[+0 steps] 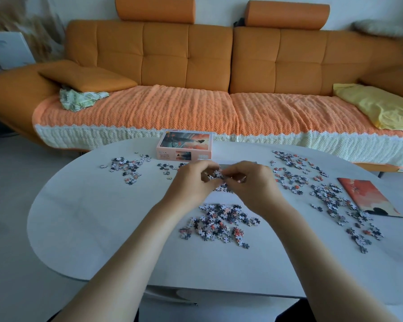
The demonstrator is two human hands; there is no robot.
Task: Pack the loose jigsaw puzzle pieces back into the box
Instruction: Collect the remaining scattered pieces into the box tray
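Note:
My left hand point(193, 180) and my right hand point(249, 182) meet above the middle of the white table point(91, 217), fingers curled around a clump of puzzle pieces point(218, 175) held between them. A pile of loose pieces point(219, 223) lies just in front of my wrists. More pieces are scattered at the left point(128, 167) and in a wide spread at the right point(323, 194). The pink puzzle box point(185, 145) stands closed at the table's far edge. A flat light object lies under my hands, mostly hidden.
A printed orange picture sheet point(368, 196) lies at the table's right side, partly under pieces. Behind the table stands an orange sofa point(186, 61) with a knitted cover, cushions and a yellow cloth point(379, 105).

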